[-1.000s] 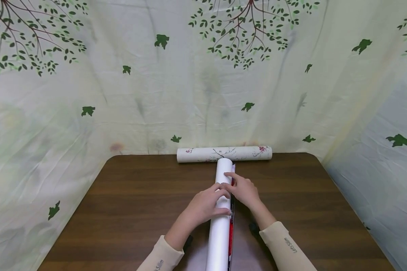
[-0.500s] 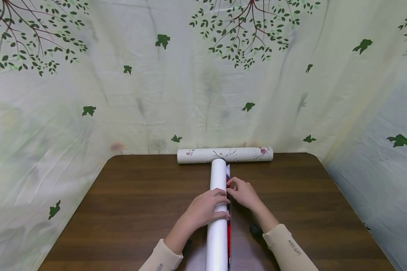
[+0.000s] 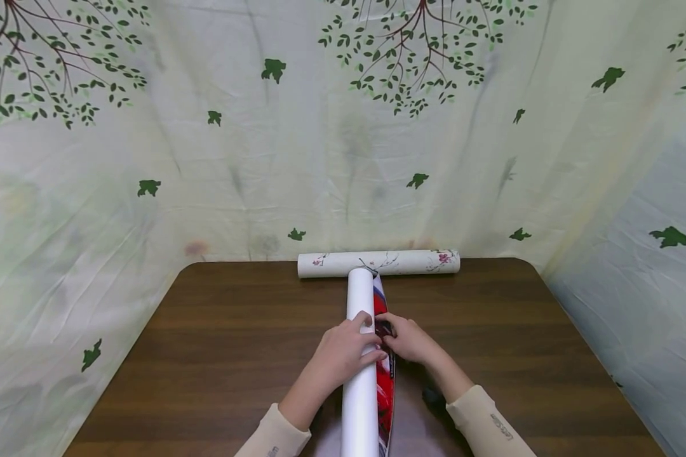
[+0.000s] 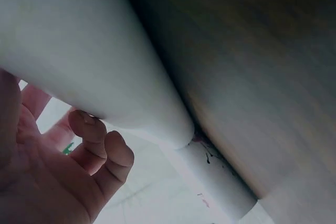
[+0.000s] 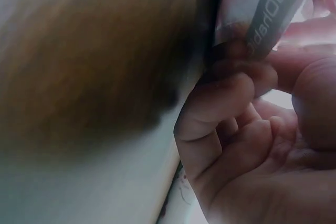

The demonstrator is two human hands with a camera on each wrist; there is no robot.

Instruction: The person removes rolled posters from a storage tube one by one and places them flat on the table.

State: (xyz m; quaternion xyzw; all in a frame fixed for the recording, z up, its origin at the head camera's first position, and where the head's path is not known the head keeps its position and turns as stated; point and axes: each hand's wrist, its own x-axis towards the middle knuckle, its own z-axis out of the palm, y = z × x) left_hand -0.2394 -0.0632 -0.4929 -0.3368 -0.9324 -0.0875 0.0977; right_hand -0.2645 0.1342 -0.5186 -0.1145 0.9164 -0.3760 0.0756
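Observation:
A rolled poster lies lengthwise on the table, its white back outward. Along its right side a strip of printed face shows red, black and white. My left hand rests across the roll, fingers reaching over to its right side; in the left wrist view that hand's fingers are loosely bent beside the white surface. With my right hand I pinch the poster's free edge; close up, the fingers meet at a grey border with lettering.
A second roll, white with pink blossom branches, lies crosswise at the table's back edge, right by the poster's far end. Behind it hangs a pale curtain with leaf prints. The brown wooden table extends to both sides.
The roll has shifted left under my left hand, and more of the red printed face shows. My right hand has left the top of the roll and moved down to its free edge.

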